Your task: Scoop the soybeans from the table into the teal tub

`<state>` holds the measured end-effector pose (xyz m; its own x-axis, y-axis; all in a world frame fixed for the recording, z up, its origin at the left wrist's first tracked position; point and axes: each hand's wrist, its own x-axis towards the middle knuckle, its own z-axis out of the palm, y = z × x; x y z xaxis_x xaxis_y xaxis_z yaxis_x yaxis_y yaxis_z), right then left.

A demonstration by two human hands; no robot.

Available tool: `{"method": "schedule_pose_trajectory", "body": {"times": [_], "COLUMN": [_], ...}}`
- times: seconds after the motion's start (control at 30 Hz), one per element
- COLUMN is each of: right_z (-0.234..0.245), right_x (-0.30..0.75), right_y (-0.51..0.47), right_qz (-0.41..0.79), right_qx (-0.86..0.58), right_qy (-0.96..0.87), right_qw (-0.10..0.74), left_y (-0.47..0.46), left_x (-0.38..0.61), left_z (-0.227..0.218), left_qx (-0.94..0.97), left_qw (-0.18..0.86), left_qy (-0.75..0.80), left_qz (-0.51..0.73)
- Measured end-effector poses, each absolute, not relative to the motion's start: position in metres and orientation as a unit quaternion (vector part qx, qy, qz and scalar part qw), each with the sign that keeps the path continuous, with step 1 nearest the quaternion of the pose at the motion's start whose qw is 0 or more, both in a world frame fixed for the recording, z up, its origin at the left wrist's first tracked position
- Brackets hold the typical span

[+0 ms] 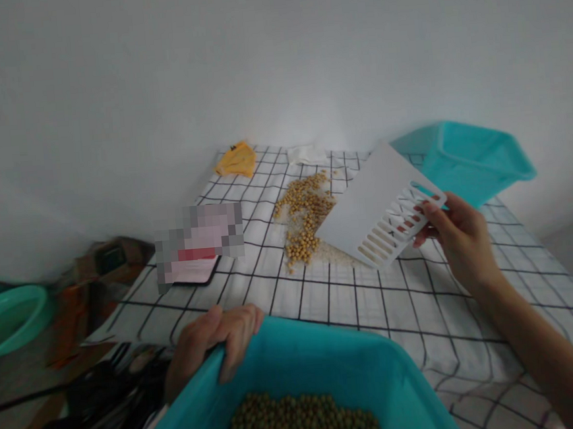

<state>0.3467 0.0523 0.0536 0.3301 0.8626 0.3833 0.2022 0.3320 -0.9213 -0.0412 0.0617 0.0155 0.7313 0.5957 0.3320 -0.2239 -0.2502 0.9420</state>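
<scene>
My right hand (459,237) grips the slotted end of a white plastic scraper board (365,205), tilted with its flat edge down against a pile of yellow soybeans (304,216) and some white rice on the checked tablecloth (352,295). My left hand (212,342) is curled over the far rim of a teal basin (322,357) right in front of me. That basin holds a layer of greenish beans (303,425).
A second teal basin (465,157) stands at the table's far right. A phone-like flat object (197,248) lies at the left, a yellow cloth (236,159) by the wall. Left of the table are a green bowl (7,319) and dark clutter (97,401).
</scene>
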Motion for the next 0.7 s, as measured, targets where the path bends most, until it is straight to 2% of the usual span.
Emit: {"method": "schedule_pose_trajectory", "body": {"times": [0.2, 0.6, 0.7], "right_z": [0.0538, 0.0551, 0.0555], "right_x": [0.3461, 0.3423, 0.3409], "right_y": [0.0515, 0.0513, 0.0513], "right_qz": [0.267, 0.275, 0.279], "right_qx": [-0.507, -0.488, -0.491], "right_qy": [-0.535, -0.555, -0.567], "right_qw": [0.621, 0.615, 0.600], "left_y": [0.0659, 0.0588, 0.0589], "left_x": [-0.0416, -0.0361, -0.0362], "left_z": [0.0150, 0.0161, 0.0159], "left_qx": [0.733, 0.696, 0.710], "left_qw": [0.583, 0.592, 0.592], "left_qy": [0.101, 0.140, 0.126], "left_qz": [0.336, 0.383, 0.360]}}
